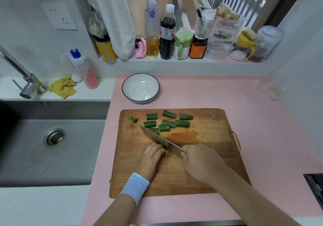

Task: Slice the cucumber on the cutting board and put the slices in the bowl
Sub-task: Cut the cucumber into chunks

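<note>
Left grip (pixel 152 157) curls over the cucumber stub (pixel 166 152), which lies directly left of the knife (pixel 160 139) blade. Right grip (pixel 201 163) clasps the knife, blade angled far-left.

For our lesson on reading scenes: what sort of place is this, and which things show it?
Most likely a home kitchen: a steel sink with a tap, sauce bottles along the sill, and a cutting board with cut cucumber.

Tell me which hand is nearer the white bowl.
Left. The left hand holds a cucumber piece on the cutting board, nearly in line with the bowl. The right hand, gripping the knife, sits farther right.
</note>
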The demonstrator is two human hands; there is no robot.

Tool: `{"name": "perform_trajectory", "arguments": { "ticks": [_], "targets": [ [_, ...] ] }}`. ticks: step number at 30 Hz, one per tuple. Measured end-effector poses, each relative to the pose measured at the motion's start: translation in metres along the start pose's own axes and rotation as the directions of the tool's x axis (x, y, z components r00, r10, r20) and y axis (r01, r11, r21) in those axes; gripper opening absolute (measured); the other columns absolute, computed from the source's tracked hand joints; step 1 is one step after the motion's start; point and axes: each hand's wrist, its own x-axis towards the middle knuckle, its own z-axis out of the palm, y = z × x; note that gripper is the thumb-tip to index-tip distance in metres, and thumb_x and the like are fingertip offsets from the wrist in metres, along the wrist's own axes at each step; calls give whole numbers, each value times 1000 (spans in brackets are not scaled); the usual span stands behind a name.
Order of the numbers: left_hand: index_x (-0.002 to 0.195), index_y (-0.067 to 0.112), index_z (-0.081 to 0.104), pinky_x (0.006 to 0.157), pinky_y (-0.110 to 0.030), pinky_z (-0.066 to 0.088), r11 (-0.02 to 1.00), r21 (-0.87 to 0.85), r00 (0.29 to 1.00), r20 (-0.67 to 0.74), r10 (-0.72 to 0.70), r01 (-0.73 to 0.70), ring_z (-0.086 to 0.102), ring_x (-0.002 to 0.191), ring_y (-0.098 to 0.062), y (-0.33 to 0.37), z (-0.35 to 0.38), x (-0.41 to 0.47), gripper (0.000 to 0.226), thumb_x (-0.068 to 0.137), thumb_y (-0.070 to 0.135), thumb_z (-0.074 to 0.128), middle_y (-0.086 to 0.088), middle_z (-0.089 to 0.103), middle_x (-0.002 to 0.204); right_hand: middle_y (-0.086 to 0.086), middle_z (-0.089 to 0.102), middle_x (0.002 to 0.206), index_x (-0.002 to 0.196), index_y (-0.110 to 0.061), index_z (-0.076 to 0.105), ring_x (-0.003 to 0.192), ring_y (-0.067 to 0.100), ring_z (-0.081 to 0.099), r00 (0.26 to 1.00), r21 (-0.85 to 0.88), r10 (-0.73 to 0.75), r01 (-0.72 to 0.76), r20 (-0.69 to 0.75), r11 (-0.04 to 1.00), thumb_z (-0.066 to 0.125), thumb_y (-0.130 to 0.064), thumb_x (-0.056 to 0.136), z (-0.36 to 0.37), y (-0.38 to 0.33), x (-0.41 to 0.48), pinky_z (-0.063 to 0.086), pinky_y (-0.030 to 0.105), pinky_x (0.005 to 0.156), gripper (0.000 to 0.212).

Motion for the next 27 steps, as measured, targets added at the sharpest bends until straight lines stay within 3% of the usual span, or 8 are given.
{"name": "perform_trajectory", "arguments": {
  "ticks": [4,12,15,19,27],
  "targets": [
    [103,11,64,94,-25,44,1000,3,1000,-7,1,-1,51,106,-18,0,-1,1,19,87,1,69,1,55,109,-4,60,83,91,-27,53,75,17,60,999,-17,10,-9,42,1000,39,-31,105,-6,-7,2,56,37,72,20],
    [103,11,65,97,-22,42,1000,0,1000,10,-8,8,51,106,-17,0,-1,1,18,88,1,68,0,56,110,-2,63,89,109,-22,60,81,16,64,987,-60,59,-50,150,997,43,-24,104,-18,-9,3,58,36,79,18],
    [104,11,63,101,-15,35,1000,0,1000,9,4,-4,50,106,-17,1,-3,2,18,89,1,66,0,56,110,-2,62,89,112,-22,59,81,16,63,988,-87,47,-35,145,996,44,-21,103,-20,-11,6,58,35,79,18],
    [104,11,64,95,-23,42,1000,-1,1000,2,4,-4,51,106,-17,0,-3,2,20,88,0,67,1,54,110,-2,60,88,110,-21,59,81,18,62,989,-98,44,-30,143,995,45,-20,102,-16,-15,11,57,35,76,16],
    [105,12,63,96,-23,42,1000,-3,1000,5,2,-2,51,108,-17,2,-3,0,19,89,2,67,2,54,111,-2,62,86,101,-23,57,79,17,63,989,-105,35,-20,143,994,43,-20,102,-11,-9,13,57,35,74,14]
  ]
}}
